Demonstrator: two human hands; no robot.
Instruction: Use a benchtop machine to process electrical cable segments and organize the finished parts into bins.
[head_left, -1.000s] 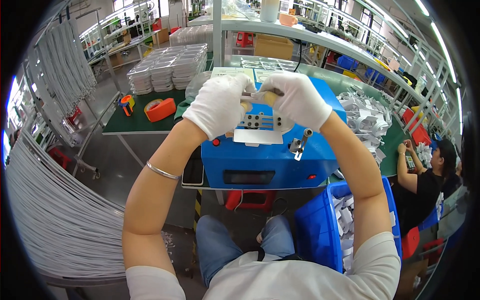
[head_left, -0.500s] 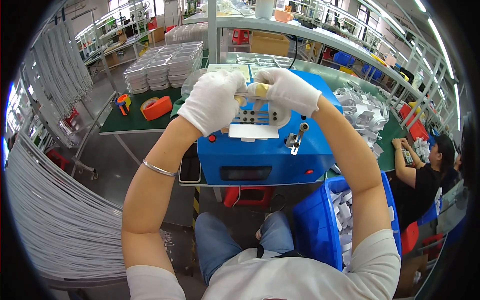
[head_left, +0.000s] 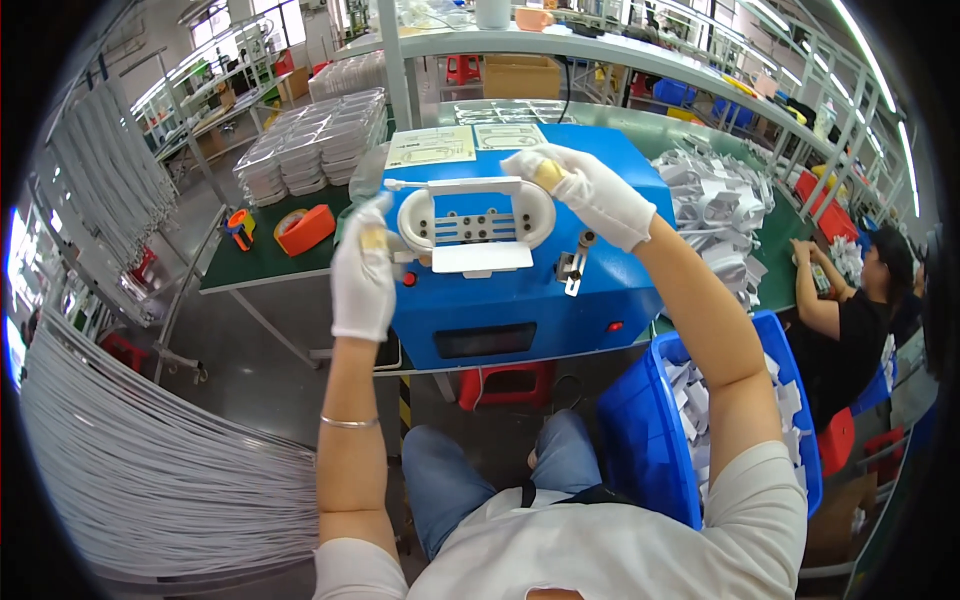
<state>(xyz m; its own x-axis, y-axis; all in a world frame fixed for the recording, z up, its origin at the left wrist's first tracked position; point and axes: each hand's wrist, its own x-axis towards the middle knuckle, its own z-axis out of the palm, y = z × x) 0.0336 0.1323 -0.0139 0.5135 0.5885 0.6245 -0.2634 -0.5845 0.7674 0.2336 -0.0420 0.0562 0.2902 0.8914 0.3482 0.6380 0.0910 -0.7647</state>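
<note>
Two gloved hands are spread to either end of a white cable coil (head_left: 476, 218) that is wound as a flat oval on the fixture atop the blue machine (head_left: 520, 290). The coil's long axis runs left to right across the machine top, so each hand meets one rounded end of it. The left hand (head_left: 363, 272) is held at the coil's left end, its fingers (head_left: 372, 235) extended upward and resting against or just beside the loop; whether anything is pinched there cannot be told. The right hand (head_left: 590, 190) is at the upper right end, its fingers (head_left: 545, 172) closed on a small yellowish piece where the cable's top strand ends. The top strand stretches from that pinch leftward to a free tip (head_left: 392, 184) just above the left hand. Both hands lie about equally near the coil, the right one slightly higher and farther back. A white plate (head_left: 482, 257) lies just below the coil, and a metal lever (head_left: 574, 267) stands to its right. A blue bin (head_left: 655, 440) of white parts sits beside the right arm. Tape rolls (head_left: 303, 228) lie on the green surface (head_left: 250, 262) to the left.
</note>
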